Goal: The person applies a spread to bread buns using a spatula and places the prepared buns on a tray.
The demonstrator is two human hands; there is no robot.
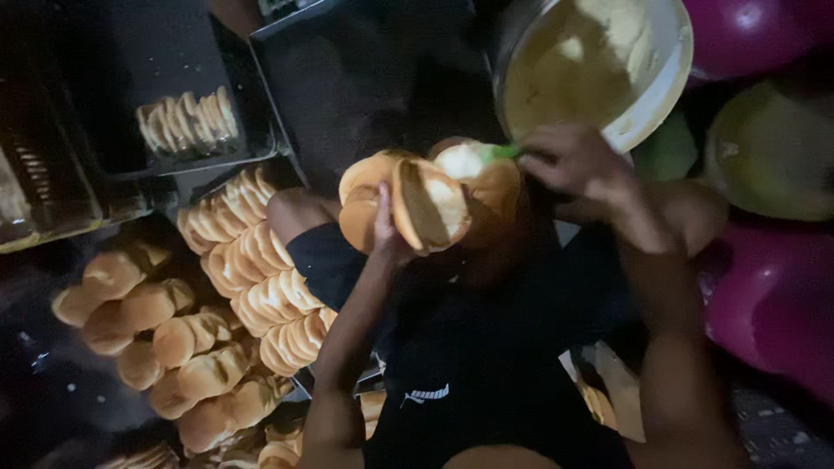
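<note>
Here, at the far left, a dark tray (113, 165) carries a short row of sliced buns (187, 122), while nearer lie a heap of whole buns (165, 339) and, just to its right, long rows of split buns (261, 278) standing on edge. In the middle the left hand (387, 230) has its fingers closed around several opened buns (417, 195), held up above the person's dark-clothed lap. To the right, the right hand (578, 165) pinches a green-handled spreader (499, 152) whose tip touches a pale filling on the buns, and beyond it stands a white bucket (660, 78) of yellowish paste, with 2 purple containers (764, 295) at the far right.
</note>
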